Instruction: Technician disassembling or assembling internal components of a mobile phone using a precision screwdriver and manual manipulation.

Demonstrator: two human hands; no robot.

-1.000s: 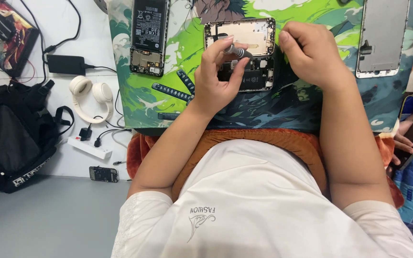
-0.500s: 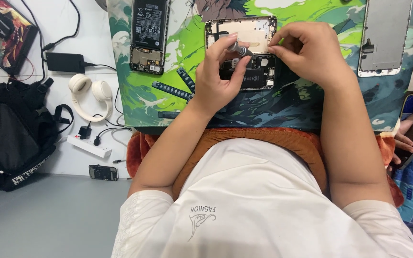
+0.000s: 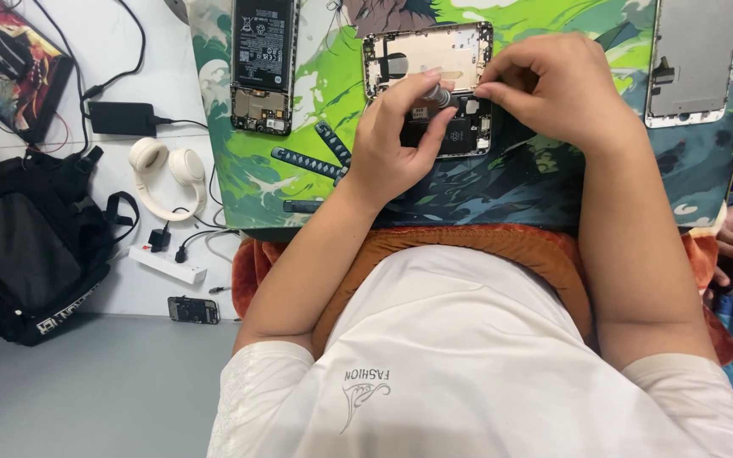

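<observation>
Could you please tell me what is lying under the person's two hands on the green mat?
An opened phone lies on the mat, its insides exposed. The left hand holds a small tool; the right hand covers its right edge.

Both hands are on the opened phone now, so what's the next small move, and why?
Probably steady the opened phone with the right hand and turn the small tool in the left hand in place: its tip already sits at the phone's middle, both hands pinched close.

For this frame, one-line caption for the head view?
Left hand holds a small tool over an opened phone on a green mat; right hand steadies it.
</observation>
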